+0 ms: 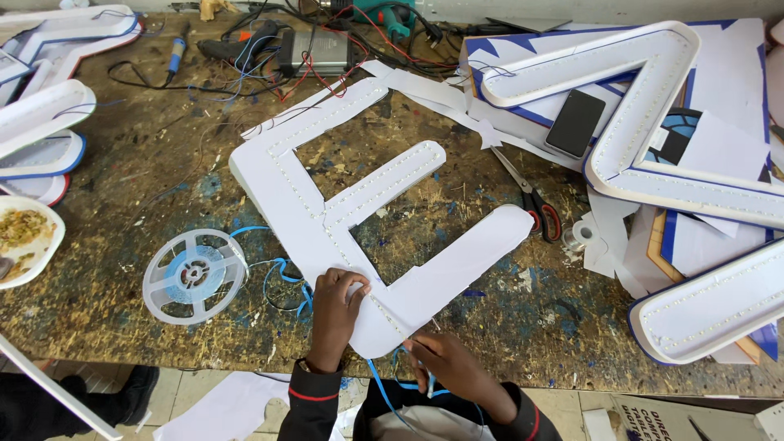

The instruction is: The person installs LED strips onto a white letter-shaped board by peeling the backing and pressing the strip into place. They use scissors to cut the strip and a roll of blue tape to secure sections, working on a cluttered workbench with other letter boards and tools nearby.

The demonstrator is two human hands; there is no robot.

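Pressing a light strip onto the white letter panel [327, 212] at the lower middle of the frame.

Your left hand [335, 314] lies flat on the panel's bottom corner, fingers spread and holding nothing. Your right hand [445, 367] is curled at the panel's lower edge, pinching the blue strip [380, 384]. A clear reel [194, 275] sits just left; scissors [531, 200] lie to the right.

The left hand [336, 304] lies flat, fingers pressing down (wrist straight, dark sleeve behind it). The right hand [445, 363] curls closed, pinching something thin.
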